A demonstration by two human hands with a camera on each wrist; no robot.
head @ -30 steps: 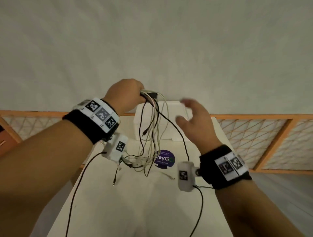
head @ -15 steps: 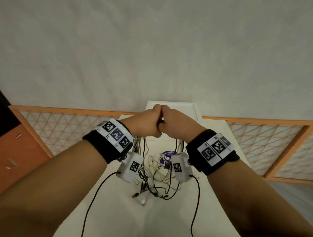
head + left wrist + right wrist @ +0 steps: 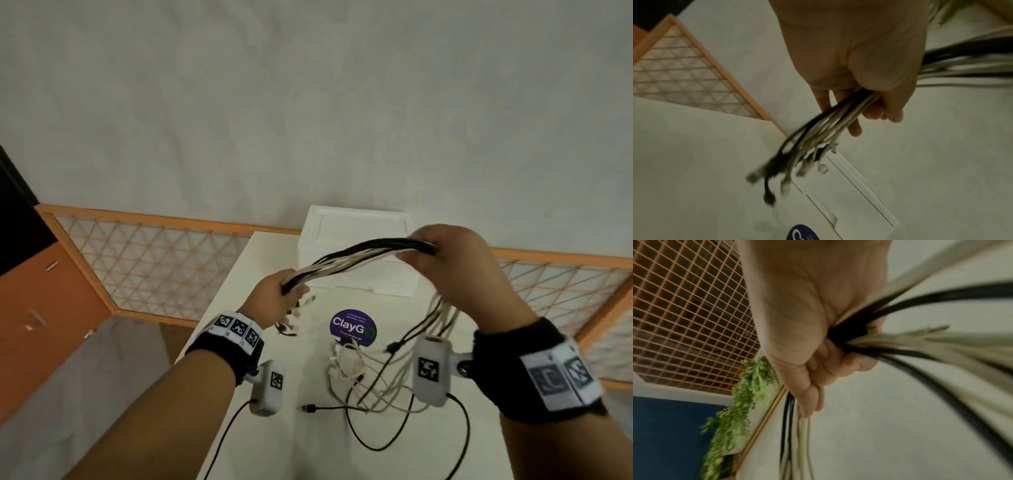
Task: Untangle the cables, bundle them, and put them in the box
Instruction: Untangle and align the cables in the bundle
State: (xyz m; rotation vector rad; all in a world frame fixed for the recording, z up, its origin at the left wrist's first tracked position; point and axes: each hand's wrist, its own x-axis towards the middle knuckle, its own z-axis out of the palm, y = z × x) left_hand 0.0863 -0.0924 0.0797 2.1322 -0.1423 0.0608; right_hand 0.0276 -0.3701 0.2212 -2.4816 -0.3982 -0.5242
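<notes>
Pulling apart, the two hands now stretch a sheaf of thin black and white cables (image 3: 356, 258) between them above the white counter (image 3: 298, 442). The left hand (image 3: 275, 298) is clenched around one end, with the short plug ends sticking out below its fingers (image 3: 854, 128). The right hand (image 3: 455, 260) is clenched around the sheaf further along and higher, near the white foam box (image 3: 356, 240) that stands with its lid on at the far end of the counter. From the right hand the rest of the cables hangs down to a loose heap on the counter beside a round purple sticker (image 3: 353, 328).

Half a second ago both fists were pressed together at the middle of the view, with the cables dangling below them. A second ago only the left hand held them and the right hand was spread and reaching in. So the right hand has taken hold next to the left and slid outward, drawing one length straight and parallel.

Judged from this, the untangling is partly done. The held span is combed, but the tails on the counter lie crossed and looped. Bundling has not yet started, and nothing is in the box.
</notes>
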